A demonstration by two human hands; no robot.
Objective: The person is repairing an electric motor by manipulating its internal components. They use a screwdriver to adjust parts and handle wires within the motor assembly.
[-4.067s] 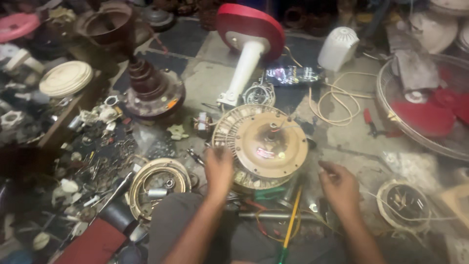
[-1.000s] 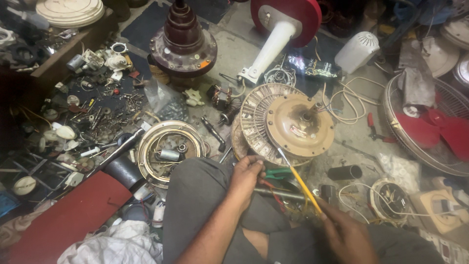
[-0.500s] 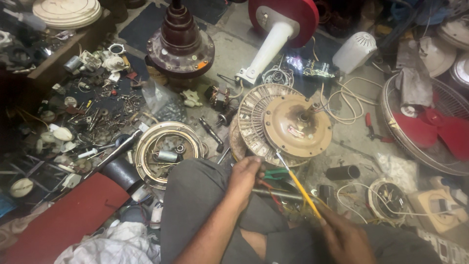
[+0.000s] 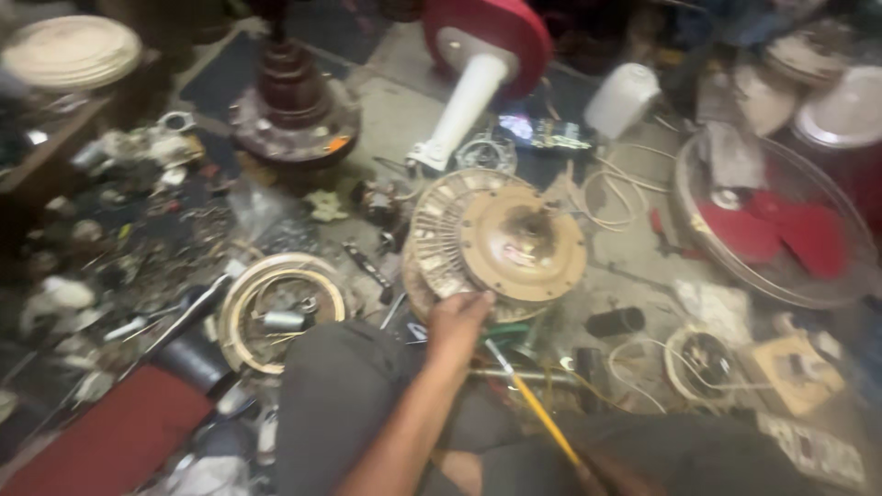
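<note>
Cluttered workshop floor (image 4: 634, 266), concrete, littered with fan parts and loose hardware. Frame motion-blurred throughout.

Landmark: ceiling-fan motor (image 4: 501, 243), round, tan centre hub ringed by pale windings, lying flat on floor at mid-frame.

Left hand (image 4: 457, 321) at near-left edge of motor, fingers touching rim of winding ring. Grip loosely curled against rim; not closed round anything visible.

Right hand (image 4: 611, 478) at bottom edge of frame, near side of motor and to its right, mostly cut off. Grip closed round lower end of yellow-shafted screwdriver (image 4: 533, 404); shaft slanting up toward near edge of motor, tip just short of it, exact contact not discernible in blur.

Dark-trousered knee (image 4: 340, 404) near side of motor, left of forearm.

Left of motor: cream ring-shaped housing (image 4: 276, 308) with small metal cylinder inside. Far-left of motor: dark brown motor body (image 4: 294, 106), stacked conical shape. Beyond motor: white fan stand with red base (image 4: 478, 64), lying tilted. Far-right of motor: white plastic cap (image 4: 623, 99). Right of motor: wire fan guard with red blades (image 4: 781, 230). Coiled cream cable (image 4: 616, 197) just right of motor. Small wound coil (image 4: 703, 358) near-right of motor.
</note>
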